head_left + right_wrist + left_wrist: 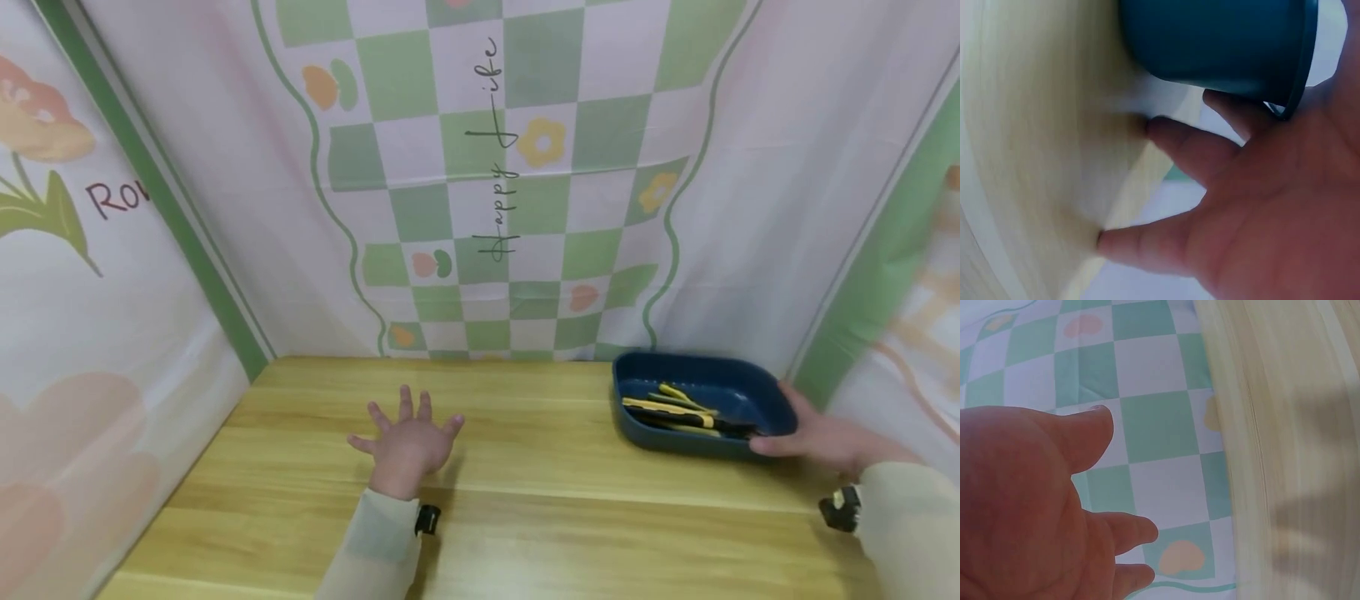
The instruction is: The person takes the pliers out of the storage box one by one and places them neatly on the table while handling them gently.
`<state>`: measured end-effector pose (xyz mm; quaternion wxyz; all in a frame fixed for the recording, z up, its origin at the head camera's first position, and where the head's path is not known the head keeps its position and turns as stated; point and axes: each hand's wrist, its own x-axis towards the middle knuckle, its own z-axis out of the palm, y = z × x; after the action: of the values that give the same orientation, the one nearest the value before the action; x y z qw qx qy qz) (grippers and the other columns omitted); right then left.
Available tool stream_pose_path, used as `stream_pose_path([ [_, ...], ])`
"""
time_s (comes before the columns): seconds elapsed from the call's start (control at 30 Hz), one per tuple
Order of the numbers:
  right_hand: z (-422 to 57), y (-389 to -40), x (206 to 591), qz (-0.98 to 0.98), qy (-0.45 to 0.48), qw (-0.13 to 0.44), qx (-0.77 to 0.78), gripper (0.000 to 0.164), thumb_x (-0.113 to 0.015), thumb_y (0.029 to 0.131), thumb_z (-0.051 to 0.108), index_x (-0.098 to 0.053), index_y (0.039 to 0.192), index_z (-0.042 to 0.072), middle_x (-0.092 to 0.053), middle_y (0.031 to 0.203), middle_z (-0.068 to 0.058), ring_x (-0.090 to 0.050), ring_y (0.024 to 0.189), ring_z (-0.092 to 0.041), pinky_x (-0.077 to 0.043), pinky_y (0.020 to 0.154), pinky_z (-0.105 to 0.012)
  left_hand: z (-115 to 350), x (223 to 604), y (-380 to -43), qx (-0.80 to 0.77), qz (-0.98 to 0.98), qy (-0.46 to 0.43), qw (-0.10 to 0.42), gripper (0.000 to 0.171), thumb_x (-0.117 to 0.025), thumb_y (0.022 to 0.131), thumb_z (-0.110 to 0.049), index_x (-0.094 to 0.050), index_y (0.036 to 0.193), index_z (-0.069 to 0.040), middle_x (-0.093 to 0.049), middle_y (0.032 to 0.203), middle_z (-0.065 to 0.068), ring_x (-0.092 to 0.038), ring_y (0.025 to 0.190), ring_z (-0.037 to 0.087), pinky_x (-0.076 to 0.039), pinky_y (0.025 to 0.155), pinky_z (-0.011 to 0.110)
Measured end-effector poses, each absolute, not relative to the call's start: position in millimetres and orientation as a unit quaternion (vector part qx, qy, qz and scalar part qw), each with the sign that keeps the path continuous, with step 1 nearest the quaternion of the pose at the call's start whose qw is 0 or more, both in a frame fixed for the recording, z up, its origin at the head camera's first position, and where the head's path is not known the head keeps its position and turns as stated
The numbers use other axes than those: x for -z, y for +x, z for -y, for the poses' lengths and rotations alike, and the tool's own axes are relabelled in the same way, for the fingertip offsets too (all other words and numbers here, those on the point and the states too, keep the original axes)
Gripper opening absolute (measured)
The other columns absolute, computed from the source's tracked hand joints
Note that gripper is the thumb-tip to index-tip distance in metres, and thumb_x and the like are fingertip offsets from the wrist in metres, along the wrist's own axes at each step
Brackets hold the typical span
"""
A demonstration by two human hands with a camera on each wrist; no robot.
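Observation:
A dark blue rectangular plastic box (693, 444) stands on the wooden table at the right. Inside it lie a yellow and black utility knife (675, 412) and several thin yellow and dark items, their kinds hard to make out. My right hand (825, 433) holds the box's right end, thumb along the front side and a finger behind the corner. In the right wrist view, other fingers (1147, 247) are spread below the box (1222, 44), tips at the tabletop. My left hand (412, 442) is over the table left of the middle, fingers spread, holding nothing.
The wooden table (525, 467) ends at a hanging cloth (472, 208) printed with green and white checks. Printed cloth walls (90, 350) enclose it at both sides. A black device (428, 519) sits at my left wrist and another (840, 508) at my right.

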<state>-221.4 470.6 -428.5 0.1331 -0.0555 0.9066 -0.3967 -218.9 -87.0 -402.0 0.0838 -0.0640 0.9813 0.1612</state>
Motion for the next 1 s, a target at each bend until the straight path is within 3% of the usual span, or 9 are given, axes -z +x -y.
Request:
stream_pose_path([
  [0.33, -457.0, -228.6, 429.9, -0.908, -0.068, 0.135, 0.392, 0.117, -0.072, 0.092, 0.027, 0.025, 0.148, -0.006, 0.022, 0.142, -0.050, 0.009, 0.123, -0.074, -0.009, 0.091, -0.082, 91.3, 400.9, -217.5, -0.160, -0.981, -0.067, 0.087, 0.082, -0.032, 0.097, -0.072, -0.021, 0.160, -0.021, 0.002, 0.165, 0.006, 0.014, 0.140, 0.056, 0.012, 0.088, 0.083],
  [0.57, -458.1, -229.4, 434.4, -0.890, -0.079, 0.142, 0.425, 0.118, -0.072, 0.092, 0.020, 0.031, 0.148, 0.001, 0.032, 0.145, -0.041, 0.022, 0.126, -0.068, 0.002, 0.091, -0.082, 93.6, 400.0, -217.4, -0.163, -0.980, -0.067, 0.090, 0.081, -0.034, 0.097, -0.070, -0.021, 0.160, -0.021, 0.002, 0.165, 0.006, 0.015, 0.139, 0.056, 0.013, 0.088, 0.083],
  [0.83, -449.7, -228.2, 434.6, -0.889, -0.081, 0.149, 0.425, 0.119, -0.072, 0.092, 0.019, 0.031, 0.149, 0.005, 0.030, 0.146, -0.041, 0.021, 0.126, -0.067, 0.005, 0.093, -0.080, 93.2, 401.6, -217.8, -0.155, -0.982, -0.062, 0.085, 0.081, -0.034, 0.097, -0.070, -0.022, 0.160, -0.021, 0.000, 0.166, 0.007, 0.012, 0.140, 0.056, 0.012, 0.087, 0.084],
  [1.0, -439.3, -225.2, 432.5, -0.896, -0.074, 0.164, 0.406, 0.119, -0.072, 0.092, 0.023, 0.031, 0.149, 0.006, 0.029, 0.146, -0.041, 0.014, 0.126, -0.070, 0.000, 0.093, -0.081, 93.0, 402.7, -218.3, -0.157, -0.982, -0.062, 0.084, 0.081, -0.035, 0.097, -0.071, -0.023, 0.160, -0.021, 0.000, 0.166, 0.007, 0.012, 0.140, 0.057, 0.012, 0.087, 0.084],
])
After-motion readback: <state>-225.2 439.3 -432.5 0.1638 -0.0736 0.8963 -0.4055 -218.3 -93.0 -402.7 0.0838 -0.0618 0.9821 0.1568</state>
